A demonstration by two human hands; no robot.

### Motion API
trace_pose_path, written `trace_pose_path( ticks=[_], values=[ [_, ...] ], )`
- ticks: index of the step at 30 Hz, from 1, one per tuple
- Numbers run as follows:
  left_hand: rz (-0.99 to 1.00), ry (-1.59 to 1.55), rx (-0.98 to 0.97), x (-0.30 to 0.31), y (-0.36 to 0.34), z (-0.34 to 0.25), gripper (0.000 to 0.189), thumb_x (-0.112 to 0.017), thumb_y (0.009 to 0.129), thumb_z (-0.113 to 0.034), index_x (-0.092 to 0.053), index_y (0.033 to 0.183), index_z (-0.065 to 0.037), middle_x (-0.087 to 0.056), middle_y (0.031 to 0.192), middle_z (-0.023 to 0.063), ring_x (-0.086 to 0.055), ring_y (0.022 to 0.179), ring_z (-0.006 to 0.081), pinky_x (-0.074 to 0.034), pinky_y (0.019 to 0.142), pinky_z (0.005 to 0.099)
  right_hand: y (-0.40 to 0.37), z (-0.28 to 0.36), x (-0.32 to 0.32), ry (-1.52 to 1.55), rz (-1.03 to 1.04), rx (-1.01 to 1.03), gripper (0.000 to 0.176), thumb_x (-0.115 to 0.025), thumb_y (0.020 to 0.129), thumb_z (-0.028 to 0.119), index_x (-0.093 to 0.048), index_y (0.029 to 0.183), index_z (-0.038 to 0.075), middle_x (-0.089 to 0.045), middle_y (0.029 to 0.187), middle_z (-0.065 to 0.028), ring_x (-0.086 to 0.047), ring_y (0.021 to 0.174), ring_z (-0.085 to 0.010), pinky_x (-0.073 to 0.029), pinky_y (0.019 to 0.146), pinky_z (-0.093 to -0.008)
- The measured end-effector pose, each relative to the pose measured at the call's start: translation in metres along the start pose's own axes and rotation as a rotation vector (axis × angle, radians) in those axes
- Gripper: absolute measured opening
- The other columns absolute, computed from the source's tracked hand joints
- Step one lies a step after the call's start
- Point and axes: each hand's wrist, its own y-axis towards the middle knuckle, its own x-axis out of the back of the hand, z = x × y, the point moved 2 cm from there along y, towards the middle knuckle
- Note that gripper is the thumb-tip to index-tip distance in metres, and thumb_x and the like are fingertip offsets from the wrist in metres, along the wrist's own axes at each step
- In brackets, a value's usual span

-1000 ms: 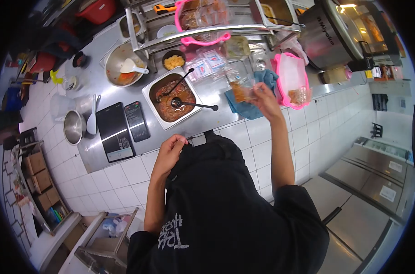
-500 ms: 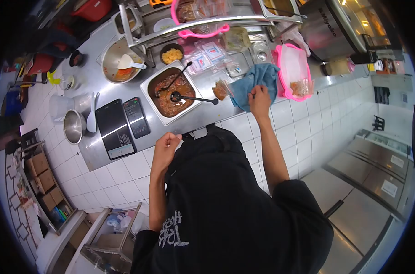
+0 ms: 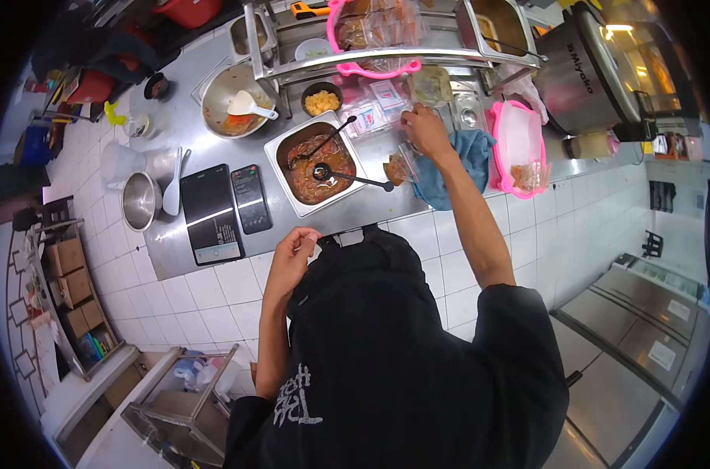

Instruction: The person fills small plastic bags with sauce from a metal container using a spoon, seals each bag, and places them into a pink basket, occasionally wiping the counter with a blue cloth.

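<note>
"Left hand [image 3: 294, 248] first: where was it?"

"Just beside the black apron [image 3: 355, 258], near the front edge of the surface [image 3: 214, 152], its fingers curled. Whether they pinched anything, I couldn't tell."

"And rightward from there?"

"Metal tray [image 3: 283, 180] of chunky sauce [image 3: 308, 166], two black-handled ladles [image 3: 361, 180] leaning in it. Past its upper right side lay labelled clear packets [image 3: 368, 119], flat; lower down, a filled bag [image 3: 399, 167] rested at the edge of the blue cloth [image 3: 457, 173]."

"So what was the right hand [image 3: 424, 129] about?"

"Stretched out above the cloth, fingers bent down beside the packets. I judged the step to be a reach for packaging — the filled bag lay unheld."

"Had it grasped one?"

"Couldn't tell — the hand hid its own fingertips."

"What did the next move call for?"

"If a packet was wanted, probably a light pinch on just one, since thin plastic clings."

"And farthest right?"

"Pink-rimmed tray [image 3: 519, 131], another bag [image 3: 528, 177] at its near end."
</note>
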Motion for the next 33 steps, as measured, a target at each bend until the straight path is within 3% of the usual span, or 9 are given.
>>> trace_pose_path(
  ticks=[2, 7, 10, 14, 18, 21, 24, 29, 33],
  values=[
    [-0.038, -0.016, -0.02, 0.003, -0.003, 0.008, 0.023, -0.056, 0.1, -0.028, -0.065, 0.104, -0.008, -0.047, 0.073, -0.006, -0.037, 0.057, 0.0009, -0.029, 0.049, 0.0184, 0.006, -0.004, 0.0, 0.028, 0.037, 0.059, 0.034, -0.068, 0.079, 0.011, -0.06, 0.112, 0.009, -0.059, 0.101, -0.015, -0.059, 0.101, -0.0365, -0.05, 0.086, -0.0462],
    [-0.018, -0.121, -0.017, 0.0, 0.0, 0.015, 0.023, -0.058, 0.1, -0.029, -0.063, 0.103, -0.007, -0.043, 0.07, -0.0063, -0.033, 0.054, 0.0004, -0.026, 0.046, 0.0182, 0.004, 0.013, 0.008, 0.118, -0.238, 0.134, 0.025, -0.06, 0.082, 0.009, -0.062, 0.107, 0.006, -0.062, 0.106, -0.0161, -0.059, 0.099, -0.0365, -0.05, 0.086, -0.046],
    [0.021, -0.092, -0.047, -0.007, 0.004, 0.008, 0.023, -0.056, 0.101, -0.028, -0.062, 0.104, -0.007, -0.041, 0.07, -0.0067, -0.033, 0.056, 0.0007, -0.027, 0.047, 0.018, 0.01, 0.008, -0.012, 0.001, -0.067, 0.224, 0.023, -0.06, 0.083, 0.007, -0.061, 0.106, 0.006, -0.065, 0.109, -0.015, -0.061, 0.099, -0.0369, -0.051, 0.087, -0.0451],
    [0.066, -0.091, -0.071, -0.007, 0.006, 0.005, 0.022, -0.055, 0.101, -0.027, -0.061, 0.105, -0.006, -0.04, 0.069, -0.0069, -0.032, 0.056, 0.0011, -0.027, 0.048, 0.0178, 0.012, 0.007, 0.004, 0.048, -0.006, 0.093, 0.022, -0.06, 0.085, 0.006, -0.061, 0.107, 0.007, -0.067, 0.104, -0.0138, -0.063, 0.099, -0.0378, -0.051, 0.086, -0.0449],
    [0.023, -0.12, -0.057, 0.004, 0.003, 0.009, 0.022, -0.055, 0.102, -0.026, -0.061, 0.106, -0.005, -0.04, 0.069, -0.007, -0.033, 0.058, 0.0013, -0.027, 0.05, 0.0181, -0.021, 0.012, 0.074, 0.597, -0.225, -0.224, 0.015, -0.058, 0.091, 0.009, -0.06, 0.105, 0.003, -0.067, 0.095, -0.0177, -0.064, 0.094, -0.0397, -0.051, 0.082, -0.0429],
    [0.012, -0.116, -0.035, 0.007, 0.002, 0.011, 0.022, -0.054, 0.102, -0.026, -0.061, 0.106, -0.006, -0.041, 0.07, -0.0066, -0.035, 0.06, 0.0019, -0.03, 0.053, 0.0185, -0.047, -0.007, 0.113, 0.292, -0.421, -0.122, 0.017, -0.059, 0.091, 0.013, -0.06, 0.105, 0.002, -0.066, 0.093, -0.02, -0.064, 0.092, -0.0391, -0.05, 0.078, -0.0435],
    [0.082, -0.091, -0.032, 0.0, -0.001, -0.004, 0.023, -0.053, 0.102, -0.026, -0.061, 0.108, -0.006, -0.044, 0.072, -0.0058, -0.038, 0.063, 0.003, -0.033, 0.056, 0.0192, -0.058, -0.025, 0.125, 0.123, -0.321, -0.367, 0.022, -0.062, 0.093, 0.02, -0.061, 0.104, 0.002, -0.067, 0.095, -0.0208, -0.064, 0.091, -0.0384, -0.05, 0.075, -0.0448],
    [0.285, 0.059, -0.156, -0.038, 0.013, -0.05, 0.024, -0.052, 0.102, -0.026, -0.062, 0.11, -0.006, -0.051, 0.079, -0.0036, -0.044, 0.069, 0.0045, -0.036, 0.062, 0.0199, 0.001, 0.009, 0.094, 0.174, -0.141, -0.111, 0.03, -0.064, 0.091, 0.036, -0.068, 0.095, 0.006, -0.068, 0.085, -0.0213, -0.065, 0.083, -0.0408, -0.05, 0.072, -0.0465],
    [0.358, 0.131, -0.222, -0.064, 0.021, -0.077, 0.023, -0.053, 0.102, -0.026, -0.062, 0.11, -0.007, -0.052, 0.081, -0.0036, -0.045, 0.071, 0.0044, -0.037, 0.065, 0.0205, 0.079, 0.036, 0.007, -0.084, 0.134, 0.028, 0.031, -0.05, 0.096, 0.031, -0.071, 0.101, 0.008, -0.07, 0.091, -0.0201, -0.068, 0.087, -0.0383, -0.054, 0.076, -0.0492]
  ],
)
